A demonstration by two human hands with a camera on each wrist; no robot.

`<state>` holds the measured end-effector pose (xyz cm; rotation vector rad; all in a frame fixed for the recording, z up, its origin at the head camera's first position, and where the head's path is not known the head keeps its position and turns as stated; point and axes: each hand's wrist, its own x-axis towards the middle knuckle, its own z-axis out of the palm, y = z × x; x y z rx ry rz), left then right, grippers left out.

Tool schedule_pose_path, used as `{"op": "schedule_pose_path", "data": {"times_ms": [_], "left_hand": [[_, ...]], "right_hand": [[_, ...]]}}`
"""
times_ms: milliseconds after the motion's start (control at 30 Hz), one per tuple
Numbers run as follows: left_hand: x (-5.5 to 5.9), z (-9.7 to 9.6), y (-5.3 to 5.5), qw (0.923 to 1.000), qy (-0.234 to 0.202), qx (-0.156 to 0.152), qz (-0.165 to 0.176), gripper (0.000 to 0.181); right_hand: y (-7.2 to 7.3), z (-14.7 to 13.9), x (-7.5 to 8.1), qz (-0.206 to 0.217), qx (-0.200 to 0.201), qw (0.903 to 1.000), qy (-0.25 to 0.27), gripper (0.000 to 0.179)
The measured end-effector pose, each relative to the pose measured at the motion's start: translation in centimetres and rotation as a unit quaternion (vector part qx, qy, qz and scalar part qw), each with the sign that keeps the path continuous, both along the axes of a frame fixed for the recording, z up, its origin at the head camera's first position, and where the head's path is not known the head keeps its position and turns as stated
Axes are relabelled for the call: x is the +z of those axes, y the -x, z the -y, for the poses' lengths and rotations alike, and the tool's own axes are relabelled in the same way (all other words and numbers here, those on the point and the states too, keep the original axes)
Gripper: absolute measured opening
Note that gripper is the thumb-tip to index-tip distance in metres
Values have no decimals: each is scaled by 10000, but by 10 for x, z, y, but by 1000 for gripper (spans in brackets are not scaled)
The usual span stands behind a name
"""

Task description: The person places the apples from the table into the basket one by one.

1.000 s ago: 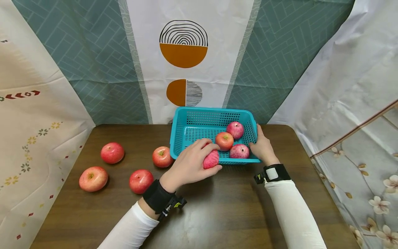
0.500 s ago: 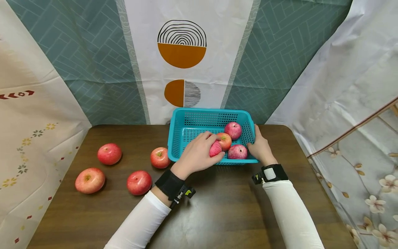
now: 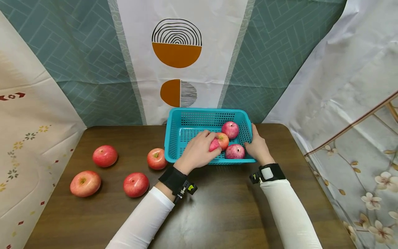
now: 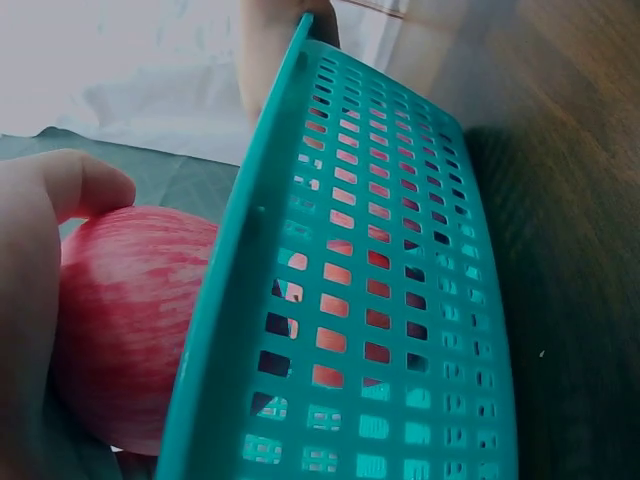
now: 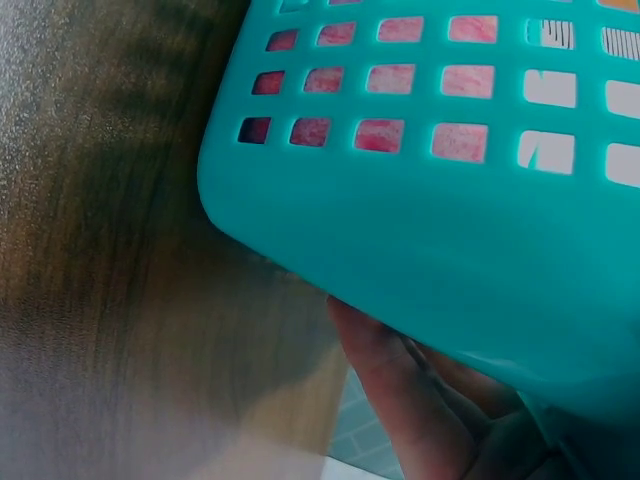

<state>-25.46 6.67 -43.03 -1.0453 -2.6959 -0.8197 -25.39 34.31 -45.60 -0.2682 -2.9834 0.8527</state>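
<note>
My left hand [image 3: 196, 151] grips a red striped apple [image 3: 214, 145] over the front part of a turquoise plastic basket [image 3: 173, 133]. In the left wrist view that apple [image 4: 140, 320] sits under the curled fingers, just inside the basket wall [image 4: 445, 270]. Three more apples lie in the basket's right half: a dark pink one [image 3: 230, 130] at the back, an orange-red one [image 3: 223, 141] right beside the held apple, and a speckled one [image 3: 235, 151] in front. My right hand [image 3: 258, 148] holds the basket's right end, thumb over the rim and fingers along the outside.
Several loose apples stand on the brown table [image 3: 217, 207] left of the basket. The nearest apple [image 3: 157, 159] is close by its left wall; a paler one [image 3: 85, 183] is farthest left. A patterned curtain [image 3: 186, 93] hangs behind the basket.
My left hand has moved the apple right and down into the basket, up beside the orange-red apple. The right hand keeps its hold on the basket's end. The head view shifts slightly.
</note>
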Motion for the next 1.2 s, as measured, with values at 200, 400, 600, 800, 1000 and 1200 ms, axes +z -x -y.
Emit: {"op": "schedule_pose_path", "data": {"times_ms": [200,400,600,800,1000,1200], "left_hand": [[-5,-3,5,9991,275,8,338,58],[-10,-5,9,9956,543,-71,766,59],[-16,-7,12,9904,894,-241,1026,43],[-19,-10,15,9834,1188,-308,1337,39],[-19,-11,18,9791,1231,-487,1547,38],[-17,-11,18,9720,1246,-654,1883,38]], "right_hand": [[0,1,0,-59,16,10000,-71,85],[0,0,-1,-80,-16,10000,-42,85],[1,-1,-3,-87,-17,10000,-30,85],[1,-2,-4,-92,-19,10000,-17,85],[1,-1,-3,-134,-14,9999,-38,85],[2,-1,-3,-142,6,9999,-49,84]]}}
